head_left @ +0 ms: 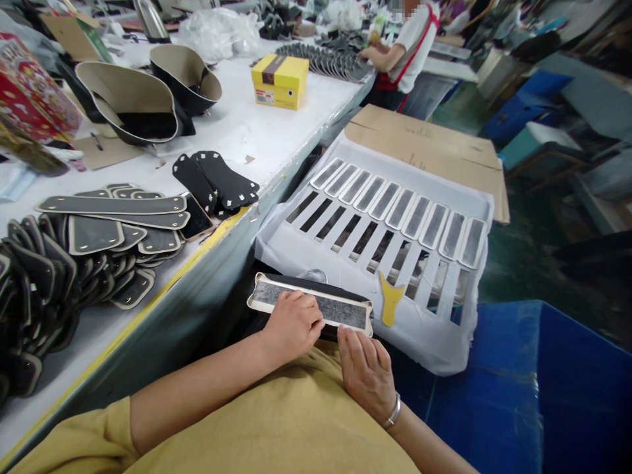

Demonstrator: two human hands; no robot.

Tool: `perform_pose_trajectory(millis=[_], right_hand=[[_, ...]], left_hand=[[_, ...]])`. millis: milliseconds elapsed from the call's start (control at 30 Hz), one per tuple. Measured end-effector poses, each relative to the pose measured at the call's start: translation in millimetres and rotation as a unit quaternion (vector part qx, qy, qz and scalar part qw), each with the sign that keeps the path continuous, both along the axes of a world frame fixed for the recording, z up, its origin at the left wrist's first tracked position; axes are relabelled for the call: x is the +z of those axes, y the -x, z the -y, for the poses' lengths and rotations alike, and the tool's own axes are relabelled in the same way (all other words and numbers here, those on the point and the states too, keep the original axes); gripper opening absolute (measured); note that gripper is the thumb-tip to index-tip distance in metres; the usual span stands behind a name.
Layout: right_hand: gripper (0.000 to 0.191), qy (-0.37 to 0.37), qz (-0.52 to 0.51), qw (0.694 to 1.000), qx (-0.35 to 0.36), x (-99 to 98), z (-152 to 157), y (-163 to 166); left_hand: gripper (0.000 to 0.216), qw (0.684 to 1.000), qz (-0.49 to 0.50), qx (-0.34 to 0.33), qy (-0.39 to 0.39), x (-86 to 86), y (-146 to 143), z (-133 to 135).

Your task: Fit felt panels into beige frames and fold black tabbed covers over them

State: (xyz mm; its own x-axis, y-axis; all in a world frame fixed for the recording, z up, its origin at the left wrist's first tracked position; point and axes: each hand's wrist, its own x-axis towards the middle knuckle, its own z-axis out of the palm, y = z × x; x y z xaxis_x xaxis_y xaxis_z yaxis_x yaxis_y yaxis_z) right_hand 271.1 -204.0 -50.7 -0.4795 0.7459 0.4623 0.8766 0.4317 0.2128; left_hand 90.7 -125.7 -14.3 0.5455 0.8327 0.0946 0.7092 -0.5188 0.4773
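A long grey strip panel with a pale border lies across in front of my body, its border edges puckered at the corners. My left hand rests on the panel's middle, fingers curled and pressed together along its near edge. At the near right edge, my right hand presses its fingertips against the border; a bracelet is on that wrist. What the thumbs do is hidden. Just right of the panel, a yellow forked piece lies on a white-covered slotted rack. Similar pale-bordered grey panels line the rack's far side.
On the white table at left are stacked dark leather pieces, black pieces, a yellow box and curved leather shells. Cardboard lies behind the rack; a blue bin stands right. A co-worker stands farther back.
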Motion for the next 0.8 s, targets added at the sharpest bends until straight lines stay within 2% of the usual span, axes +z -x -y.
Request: perform_pose_trajectory(millis=[367,567,700,800], right_hand=[[0.031,-0.035,0.031,0.999,-0.016,-7.9,-2.8,18.5],[0.032,-0.024,0.038,0.999,-0.007,-9.0,-3.8,21.2],[0.032,-0.023,0.031,0.999,-0.008,-8.7,-3.3,24.0],[0.032,-0.021,0.023,0.999,-0.007,-8.4,-4.2,27.0]], left_hand=[[0.017,1.0,0.005,0.018,0.002,1.1,-0.1,-0.1],[0.01,0.999,0.043,-0.014,0.008,-5.3,26.1,-3.4],[0.014,0.999,0.015,-0.034,-0.013,-2.3,41.1,-6.8],[0.019,0.999,0.017,-0.022,-0.015,0.7,41.8,-6.3]])
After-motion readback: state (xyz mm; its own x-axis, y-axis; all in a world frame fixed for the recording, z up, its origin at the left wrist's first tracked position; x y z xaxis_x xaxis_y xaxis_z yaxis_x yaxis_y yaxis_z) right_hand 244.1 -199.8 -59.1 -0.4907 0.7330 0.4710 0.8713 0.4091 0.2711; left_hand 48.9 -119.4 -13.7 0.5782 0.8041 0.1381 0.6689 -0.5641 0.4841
